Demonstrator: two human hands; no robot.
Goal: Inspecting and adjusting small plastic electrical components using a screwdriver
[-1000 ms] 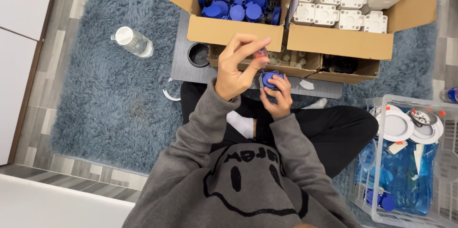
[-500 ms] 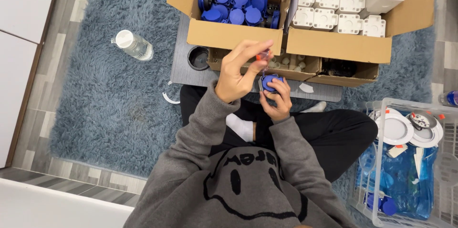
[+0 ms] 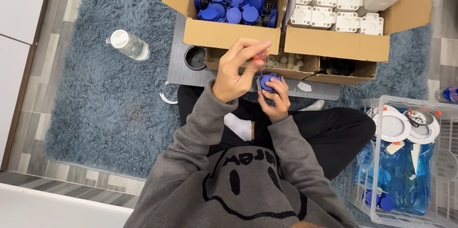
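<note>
I sit cross-legged on a blue shaggy rug, and both hands meet over my lap. My right hand (image 3: 275, 98) cups a small blue socket part (image 3: 268, 81). My left hand (image 3: 237, 69) is above it, with the fingertips pinched on a thin screwdriver with an orange handle (image 3: 258, 61). The screwdriver's tip points down onto the blue part. Just beyond my hands stands a cardboard box (image 3: 229, 33) holding several more blue socket parts (image 3: 234, 6).
A second cardboard box (image 3: 334, 44) beside the first holds white plastic housings (image 3: 343, 6). A low tray of small parts (image 3: 286, 63) sits on a grey board (image 3: 179, 66). A water bottle (image 3: 128, 44) lies to the left. A clear crate (image 3: 405, 161) with round white fittings stands at the right.
My left fingers have shifted slightly on the screwdriver handle. Both hands and the blue part stay in nearly the same place.
</note>
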